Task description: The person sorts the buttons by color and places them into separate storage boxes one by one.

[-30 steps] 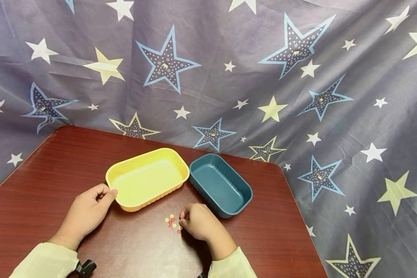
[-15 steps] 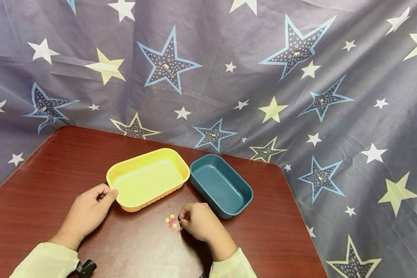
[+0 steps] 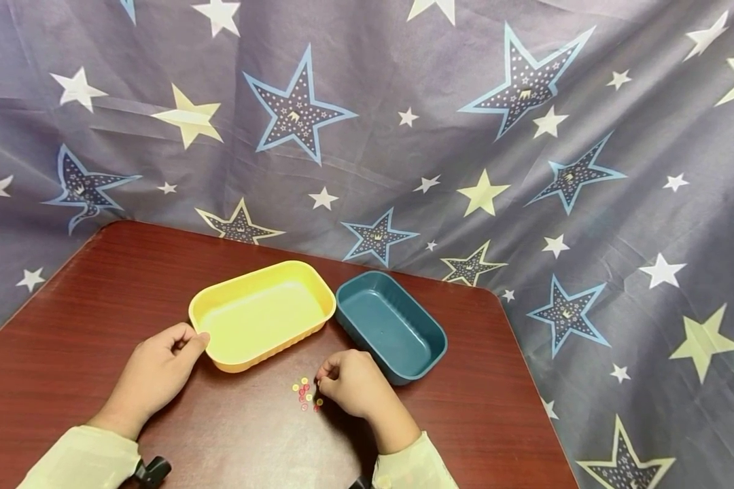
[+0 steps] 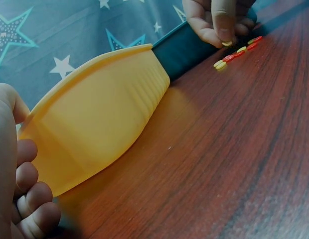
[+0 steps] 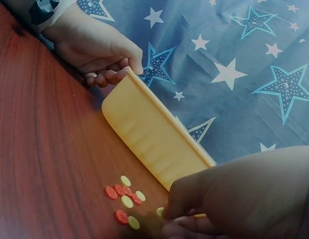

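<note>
My left hand (image 3: pixel 159 370) grips the near-left corner of a yellow plastic bin (image 3: pixel 220 355), thumb over the rim and fingers against the outside. Just right of a small group of red and yellow buttons (image 3: pixel 302 392) is my right hand (image 3: pixel 356 384). Between its thumb and forefinger it pinches a yellow button (image 4: pixel 227 43), which also shows at the fingertips in the right wrist view. The loose buttons (image 5: pixel 127 201) lie flat on the tabletop, several of each colour. The right hand's other fingers are partly hidden in the head view.
A dark teal bin (image 3: pixel 382 326) stands right of the yellow one, their rims nearly touching, close behind my right hand. Both rest on a reddish-brown wooden table (image 3: pixel 220 435). A grey curtain with stars (image 3: pixel 367 136) hangs behind the table.
My right hand has shifted slightly up and back from the loose buttons, and its fingers are more arched. The left hand and both bins have stayed in place.
</note>
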`<control>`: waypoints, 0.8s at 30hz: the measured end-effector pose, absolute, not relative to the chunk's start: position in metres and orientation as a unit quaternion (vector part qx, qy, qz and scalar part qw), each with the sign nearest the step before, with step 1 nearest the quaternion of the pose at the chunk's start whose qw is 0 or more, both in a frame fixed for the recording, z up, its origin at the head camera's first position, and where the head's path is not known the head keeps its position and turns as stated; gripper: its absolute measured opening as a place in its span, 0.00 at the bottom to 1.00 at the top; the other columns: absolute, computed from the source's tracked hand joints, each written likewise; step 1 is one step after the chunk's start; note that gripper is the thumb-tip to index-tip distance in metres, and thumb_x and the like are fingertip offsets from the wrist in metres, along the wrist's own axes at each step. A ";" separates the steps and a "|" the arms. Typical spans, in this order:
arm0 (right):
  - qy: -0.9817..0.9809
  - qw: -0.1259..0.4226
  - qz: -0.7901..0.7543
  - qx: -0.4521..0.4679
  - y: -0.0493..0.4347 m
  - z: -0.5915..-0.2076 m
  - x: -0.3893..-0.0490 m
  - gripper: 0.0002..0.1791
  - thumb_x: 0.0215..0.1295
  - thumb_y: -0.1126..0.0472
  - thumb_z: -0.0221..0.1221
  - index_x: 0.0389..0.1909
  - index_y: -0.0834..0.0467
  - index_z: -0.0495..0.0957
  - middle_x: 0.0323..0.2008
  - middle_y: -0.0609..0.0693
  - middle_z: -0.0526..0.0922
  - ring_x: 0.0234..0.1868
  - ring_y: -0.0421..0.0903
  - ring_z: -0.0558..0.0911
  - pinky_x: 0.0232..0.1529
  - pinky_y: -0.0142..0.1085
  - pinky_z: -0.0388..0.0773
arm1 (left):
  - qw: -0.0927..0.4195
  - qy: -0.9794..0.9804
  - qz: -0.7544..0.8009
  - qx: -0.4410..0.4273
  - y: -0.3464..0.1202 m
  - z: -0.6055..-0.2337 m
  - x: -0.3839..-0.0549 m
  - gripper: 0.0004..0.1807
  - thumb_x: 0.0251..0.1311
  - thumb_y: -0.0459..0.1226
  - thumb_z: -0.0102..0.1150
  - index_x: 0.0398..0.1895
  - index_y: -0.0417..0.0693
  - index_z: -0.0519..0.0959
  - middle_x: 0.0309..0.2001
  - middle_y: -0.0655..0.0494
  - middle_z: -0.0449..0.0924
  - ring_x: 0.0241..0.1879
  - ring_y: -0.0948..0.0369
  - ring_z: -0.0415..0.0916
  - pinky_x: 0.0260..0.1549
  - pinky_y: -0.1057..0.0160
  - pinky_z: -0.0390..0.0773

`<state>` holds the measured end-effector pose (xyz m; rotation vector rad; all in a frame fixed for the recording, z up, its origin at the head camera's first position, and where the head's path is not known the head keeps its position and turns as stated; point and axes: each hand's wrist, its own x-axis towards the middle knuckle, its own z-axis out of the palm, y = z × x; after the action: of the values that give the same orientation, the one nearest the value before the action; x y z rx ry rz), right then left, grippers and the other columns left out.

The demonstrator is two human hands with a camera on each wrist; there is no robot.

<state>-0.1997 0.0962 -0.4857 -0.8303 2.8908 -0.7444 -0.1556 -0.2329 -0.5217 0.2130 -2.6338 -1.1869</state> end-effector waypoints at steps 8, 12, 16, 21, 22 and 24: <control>0.917 0.056 -0.314 -0.241 0.094 -0.479 -0.206 0.07 0.50 0.59 0.61 0.19 0.43 0.77 0.14 0.36 0.75 0.15 0.33 0.73 0.17 0.31 0.70 | 0.124 -0.901 -0.409 0.074 -0.234 -0.524 -0.156 0.16 0.57 0.62 0.46 0.24 0.65 0.69 0.14 0.57 0.62 0.16 0.61 0.60 0.16 0.63 0.59; 0.896 0.096 -0.380 -0.208 0.092 -0.475 -0.211 0.04 0.52 0.60 0.60 0.23 0.47 0.79 0.16 0.40 0.78 0.14 0.39 0.76 0.16 0.35 0.74 | 0.125 -0.902 -0.407 0.075 -0.234 -0.524 -0.157 0.17 0.57 0.62 0.46 0.24 0.65 0.69 0.14 0.57 0.62 0.16 0.61 0.60 0.16 0.63 0.59; 0.886 0.097 -0.406 -0.200 0.091 -0.468 -0.217 0.03 0.52 0.61 0.60 0.25 0.49 0.80 0.15 0.42 0.77 0.14 0.41 0.77 0.17 0.36 0.75 | 0.124 -0.901 -0.408 0.077 -0.233 -0.523 -0.156 0.17 0.57 0.62 0.46 0.23 0.65 0.69 0.14 0.57 0.62 0.15 0.61 0.60 0.16 0.63 0.59; 0.882 0.093 -0.419 -0.194 0.088 -0.457 -0.225 0.02 0.53 0.61 0.60 0.27 0.53 0.80 0.14 0.45 0.77 0.15 0.45 0.78 0.18 0.36 0.75 | 0.125 -0.902 -0.407 0.076 -0.233 -0.523 -0.156 0.17 0.57 0.62 0.46 0.23 0.65 0.69 0.14 0.57 0.62 0.15 0.61 0.60 0.16 0.63 0.59; 0.882 0.093 -0.421 -0.191 0.088 -0.455 -0.226 0.02 0.53 0.61 0.60 0.27 0.52 0.80 0.15 0.46 0.78 0.15 0.47 0.79 0.18 0.36 0.75 | 0.125 -0.902 -0.407 0.076 -0.234 -0.523 -0.156 0.17 0.57 0.62 0.46 0.23 0.65 0.69 0.14 0.57 0.62 0.15 0.61 0.60 0.16 0.63 0.59; 0.881 0.091 -0.424 -0.188 0.086 -0.451 -0.229 0.02 0.54 0.61 0.60 0.27 0.52 0.80 0.15 0.48 0.78 0.16 0.48 0.79 0.18 0.36 0.75 | 0.126 -0.902 -0.406 0.076 -0.234 -0.523 -0.156 0.17 0.57 0.62 0.46 0.23 0.66 0.69 0.14 0.57 0.62 0.15 0.61 0.60 0.16 0.63 0.59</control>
<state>-0.2291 0.0865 -0.4507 -0.5593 2.6177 -1.2603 -0.1561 -0.2339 -0.5231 0.2213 -2.6256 -1.1825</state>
